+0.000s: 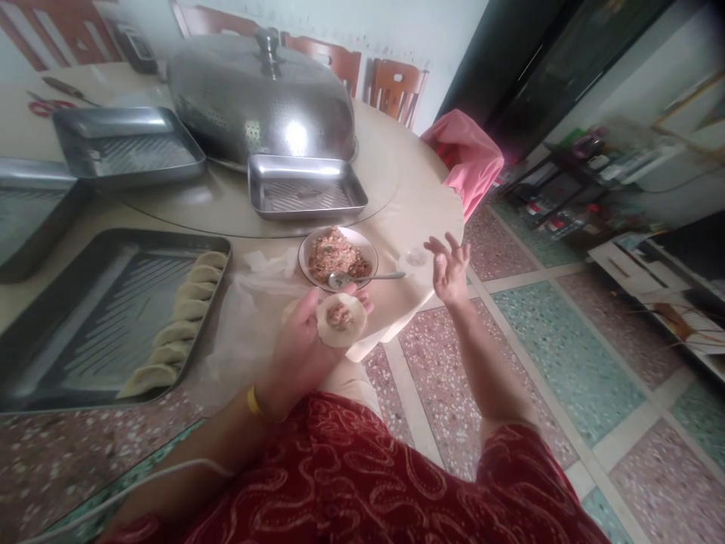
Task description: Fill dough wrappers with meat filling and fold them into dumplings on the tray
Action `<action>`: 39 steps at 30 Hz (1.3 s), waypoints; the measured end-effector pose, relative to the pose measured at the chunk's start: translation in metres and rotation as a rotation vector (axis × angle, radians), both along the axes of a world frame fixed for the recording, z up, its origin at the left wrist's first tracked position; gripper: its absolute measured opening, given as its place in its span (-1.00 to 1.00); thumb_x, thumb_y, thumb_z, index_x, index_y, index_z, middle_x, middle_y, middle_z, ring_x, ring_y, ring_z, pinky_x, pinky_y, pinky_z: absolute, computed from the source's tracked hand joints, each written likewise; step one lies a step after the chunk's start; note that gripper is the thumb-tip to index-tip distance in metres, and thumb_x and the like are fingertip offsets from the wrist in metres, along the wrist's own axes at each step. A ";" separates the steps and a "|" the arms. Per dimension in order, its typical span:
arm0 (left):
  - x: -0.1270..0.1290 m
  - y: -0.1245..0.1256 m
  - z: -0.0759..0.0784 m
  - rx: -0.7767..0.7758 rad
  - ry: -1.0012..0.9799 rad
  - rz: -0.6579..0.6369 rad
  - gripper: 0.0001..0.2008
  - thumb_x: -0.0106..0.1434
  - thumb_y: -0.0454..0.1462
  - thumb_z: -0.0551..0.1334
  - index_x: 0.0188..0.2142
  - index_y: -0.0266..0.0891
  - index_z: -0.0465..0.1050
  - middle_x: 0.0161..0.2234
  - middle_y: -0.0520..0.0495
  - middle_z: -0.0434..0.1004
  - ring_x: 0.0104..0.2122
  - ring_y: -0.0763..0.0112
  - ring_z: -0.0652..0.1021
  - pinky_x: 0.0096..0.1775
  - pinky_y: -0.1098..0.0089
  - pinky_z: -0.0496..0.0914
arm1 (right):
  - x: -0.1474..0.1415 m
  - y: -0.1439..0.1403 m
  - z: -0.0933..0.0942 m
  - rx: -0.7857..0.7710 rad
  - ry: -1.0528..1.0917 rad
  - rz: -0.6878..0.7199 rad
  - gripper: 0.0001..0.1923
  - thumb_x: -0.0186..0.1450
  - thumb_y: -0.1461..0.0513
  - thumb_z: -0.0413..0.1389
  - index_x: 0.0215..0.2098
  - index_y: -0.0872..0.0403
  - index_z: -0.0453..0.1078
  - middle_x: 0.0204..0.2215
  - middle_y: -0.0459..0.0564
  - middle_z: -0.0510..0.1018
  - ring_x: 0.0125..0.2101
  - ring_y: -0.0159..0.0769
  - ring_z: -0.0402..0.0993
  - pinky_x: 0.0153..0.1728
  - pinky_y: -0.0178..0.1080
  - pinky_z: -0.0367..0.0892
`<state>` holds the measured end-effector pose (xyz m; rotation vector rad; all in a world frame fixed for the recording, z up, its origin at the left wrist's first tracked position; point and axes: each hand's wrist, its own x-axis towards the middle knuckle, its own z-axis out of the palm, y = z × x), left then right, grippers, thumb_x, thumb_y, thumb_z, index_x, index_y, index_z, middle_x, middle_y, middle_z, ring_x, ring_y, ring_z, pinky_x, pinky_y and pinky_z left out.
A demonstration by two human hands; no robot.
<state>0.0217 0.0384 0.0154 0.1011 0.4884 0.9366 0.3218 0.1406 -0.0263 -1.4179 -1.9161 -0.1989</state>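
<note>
A round dumpling wrapper (356,326) with a small mound of meat filling (339,316) at its centre rests across the fingers of my left hand (299,344). The thumb is at the wrapper's left side. My right hand (451,272) is raised near the table's right edge, fingers apart, holding nothing. Just beyond my left hand stands a bowl (302,266) of minced filling (334,253), with a metal spoon (390,276) lying in it, handle toward my right hand. Close to that hand, a small, faint clear round thing (417,257) is on the table.
At the left a large dark tray (84,325) holds a row of folded dumplings (186,310). Behind are smaller metal trays (309,211) and a big domed metal cover (260,98). Crumpled thin sheeting (249,302) lies beside the large tray. Pink cloth (467,151) hangs over a chair.
</note>
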 end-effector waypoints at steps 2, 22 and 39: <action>0.004 0.001 0.007 -0.014 0.008 0.006 -0.47 0.43 -0.03 -0.07 0.16 -0.34 0.34 0.01 -0.29 0.54 0.04 0.14 0.54 0.00 0.21 0.46 | 0.008 -0.006 0.002 0.048 0.044 -0.021 -0.58 0.45 0.10 -0.20 0.01 -0.04 0.45 -0.02 0.04 0.58 0.21 0.00 0.26 0.26 0.33 -0.17; 0.013 -0.008 0.015 0.060 -0.241 -0.204 -0.36 0.40 0.06 -0.11 0.16 -0.40 0.32 0.06 -0.31 0.50 0.14 0.06 0.44 0.19 0.11 0.26 | -0.094 -0.098 0.023 -0.062 0.103 0.573 -0.42 0.44 -0.10 -0.36 0.26 -0.15 0.17 0.03 -0.10 0.55 0.33 -0.19 0.10 0.40 0.17 -0.24; 0.005 -0.004 0.020 0.093 -0.174 -0.137 -0.36 0.41 0.04 -0.14 0.05 -0.41 0.44 -0.07 -0.29 0.60 0.09 0.09 0.50 0.19 0.12 0.28 | -0.084 -0.105 0.026 0.081 -0.006 0.532 -0.42 0.44 -0.08 -0.34 0.27 -0.11 0.18 -0.01 -0.14 0.59 0.32 -0.22 0.15 0.41 0.10 -0.25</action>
